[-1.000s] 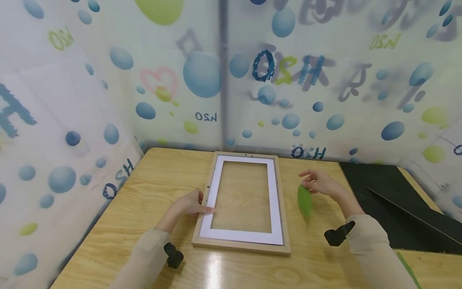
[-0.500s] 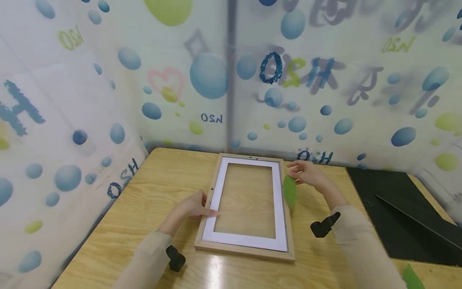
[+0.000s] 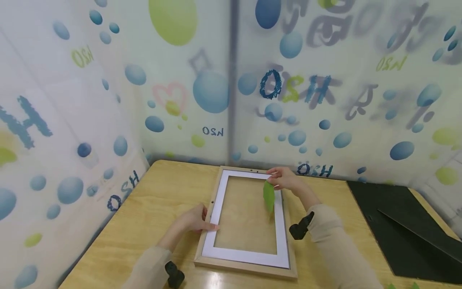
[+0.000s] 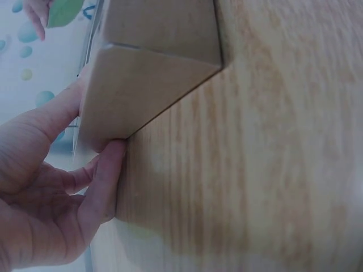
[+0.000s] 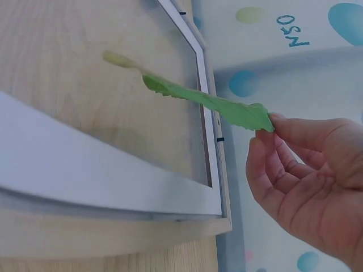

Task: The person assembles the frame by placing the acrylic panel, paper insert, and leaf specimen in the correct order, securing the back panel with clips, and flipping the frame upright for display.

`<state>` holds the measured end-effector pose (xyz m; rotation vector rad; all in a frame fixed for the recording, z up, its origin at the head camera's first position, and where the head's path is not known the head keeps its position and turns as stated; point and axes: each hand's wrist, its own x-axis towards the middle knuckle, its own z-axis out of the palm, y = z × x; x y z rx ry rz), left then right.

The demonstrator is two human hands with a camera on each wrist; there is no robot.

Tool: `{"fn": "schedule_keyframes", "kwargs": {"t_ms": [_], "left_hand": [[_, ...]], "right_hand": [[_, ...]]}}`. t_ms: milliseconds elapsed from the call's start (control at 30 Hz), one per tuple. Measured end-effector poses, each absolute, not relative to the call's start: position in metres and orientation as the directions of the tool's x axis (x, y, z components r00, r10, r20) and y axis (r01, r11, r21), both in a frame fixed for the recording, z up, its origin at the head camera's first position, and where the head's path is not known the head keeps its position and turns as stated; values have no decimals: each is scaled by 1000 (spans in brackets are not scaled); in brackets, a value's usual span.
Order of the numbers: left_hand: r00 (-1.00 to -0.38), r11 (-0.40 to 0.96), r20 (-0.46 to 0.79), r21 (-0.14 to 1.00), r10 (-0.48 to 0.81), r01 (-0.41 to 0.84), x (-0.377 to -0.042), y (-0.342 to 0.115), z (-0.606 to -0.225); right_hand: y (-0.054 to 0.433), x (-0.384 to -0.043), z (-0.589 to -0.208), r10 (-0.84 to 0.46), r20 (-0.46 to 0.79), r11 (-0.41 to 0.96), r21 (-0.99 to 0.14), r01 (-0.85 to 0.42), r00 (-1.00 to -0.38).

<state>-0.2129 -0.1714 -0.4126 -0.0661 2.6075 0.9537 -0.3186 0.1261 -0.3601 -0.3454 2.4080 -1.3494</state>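
A wooden picture frame (image 3: pixel 245 270) with a white mat (image 3: pixel 245 257) lies on the table, wood grain showing through its middle. My left hand (image 3: pixel 193 220) grips the frame's left side, thumb on top of the mat; in the left wrist view, curled fingers (image 4: pixel 102 187) press against its outer side. Between thumb and fingertips, my right hand (image 3: pixel 285 179) pinches one end of a green leaf (image 3: pixel 268 196). The leaf hangs over the upper right of the opening; the right wrist view shows it edge-on, apart from the frame, its yellowish far end (image 5: pixel 119 59) pointing away.
A black board (image 3: pixel 382 196) with a raised flap (image 3: pixel 415 228) lies on the table's right side. Green tips (image 3: pixel 415 285) poke in at the bottom right edge. A patterned curtain (image 3: pixel 173 140) stands behind the table and along its left side.
My right hand has carried the leaf leftward, from beside the frame to over its upper right part. My left hand keeps its hold on the frame. The head view has shifted slightly.
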Motion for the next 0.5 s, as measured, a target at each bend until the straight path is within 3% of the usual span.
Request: {"fn": "schedule_keyframes", "kwargs": {"t_ms": [500], "left_hand": [[-936,750,-347,635,64,-185,-208,-171,-414]], "right_hand": [[89,-332,-360,-388,-231,539,-842,-16,-892]]}}
